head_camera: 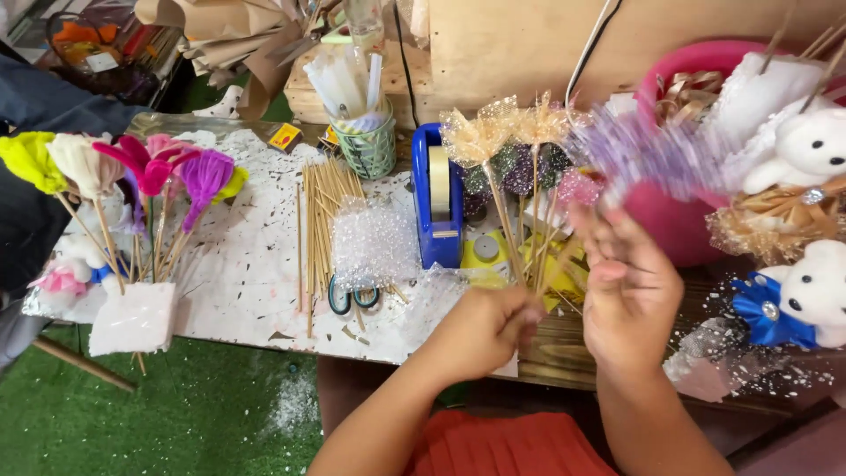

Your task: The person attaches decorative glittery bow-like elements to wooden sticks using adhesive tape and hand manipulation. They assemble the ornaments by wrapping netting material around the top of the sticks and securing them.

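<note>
**Stick Bundle Gripped Beside the Blue Tape Dispenser**

Paint-flecked white desk (256,256) over green artificial turf, cluttered end to end. Landmark for all places: blue tape dispenser (438,198), standing near the middle.

Far left of the dispenser: fabric flowers on sticks (145,172), yellow, cream, pink and purple, stuck in a white foam block (134,317). Nearer, still to its left: loose bamboo skewers (324,211) lying flat, then a scrap of bubble wrap (374,240) just beside the dispenser, with scissors (352,297) peeking out beneath. Behind and left of it: green mesh cup (370,145) holding white sticks.

Just right of the dispenser and toward the near edge: left hand (485,330), closed tight round the lower ends of a bundle of netting-topped sticks (520,176), gold and purple puffs fanned above. Further right: right hand (627,291), fingers loosely spread, not closed on anything clearly seen, hovering beside the stems and below a blurred lilac netting puff (648,150); whether it touches that puff cannot be told.

Far right of the dispenser: pink basket (670,220), white plush bears (806,150), gold ribbon trim, and a blue satin bow (767,313).

Handling, as a judgement: bundle very light, top-heavy only in bulk. Sticks thin, stiff, liable to snap if bent and to slide against one another. Netting soft, crushable, easily snagged. Best held low on the bare stems, well under the puffs, firmly enough to stop slipping.
</note>
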